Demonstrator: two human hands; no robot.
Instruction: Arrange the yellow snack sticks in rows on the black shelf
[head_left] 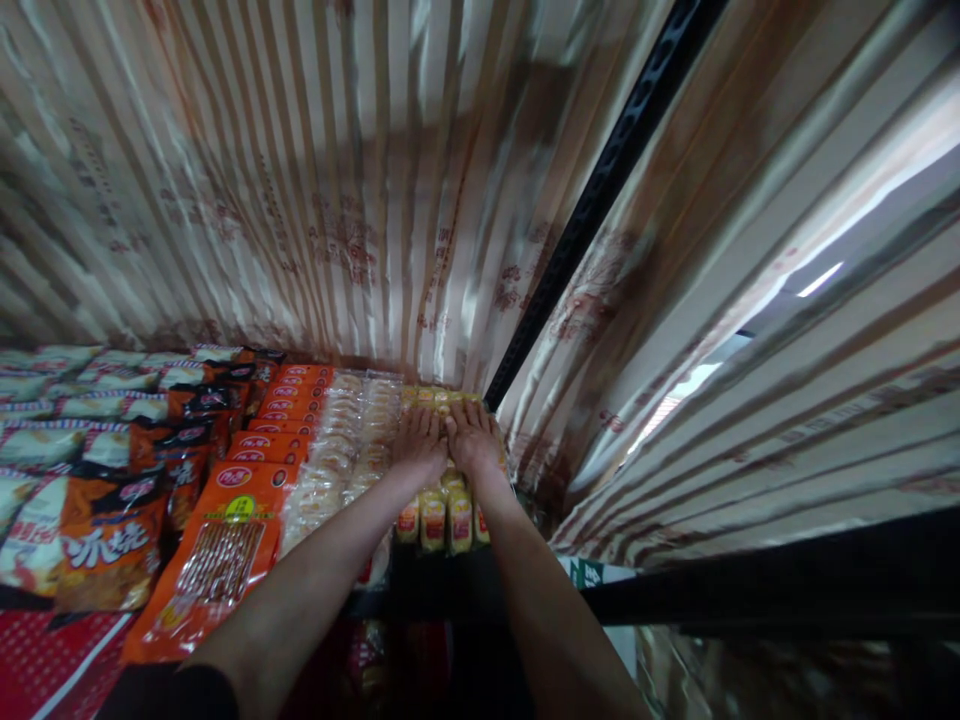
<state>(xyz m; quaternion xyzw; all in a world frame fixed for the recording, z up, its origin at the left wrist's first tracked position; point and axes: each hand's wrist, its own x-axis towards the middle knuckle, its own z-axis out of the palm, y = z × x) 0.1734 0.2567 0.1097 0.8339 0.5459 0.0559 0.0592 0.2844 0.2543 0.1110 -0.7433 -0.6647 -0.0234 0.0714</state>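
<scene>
Both arms reach forward over a dark shelf. My left hand (pixel 420 445) lies flat, fingers stretched out, on small yellow wrapped snack packs (pixel 433 520) lined up in rows. Beside it, my right hand (pixel 472 437) rests on the same packs with its fingers spread forward. The two hands nearly touch at the thumbs. Left of the yellow packs stand rows of clear-wrapped pale snacks (pixel 330 460), partly covered by my left forearm. The packs directly under my palms are hidden.
Orange snack bags (pixel 225 545) and brown-and-white chip-like bags (pixel 112 540) fill the shelf's left side. A black perforated post (pixel 577 230) rises at the right corner. Pleated printed curtains (pixel 360 200) hang behind and to the right. A black shelf beam (pixel 765 585) runs at lower right.
</scene>
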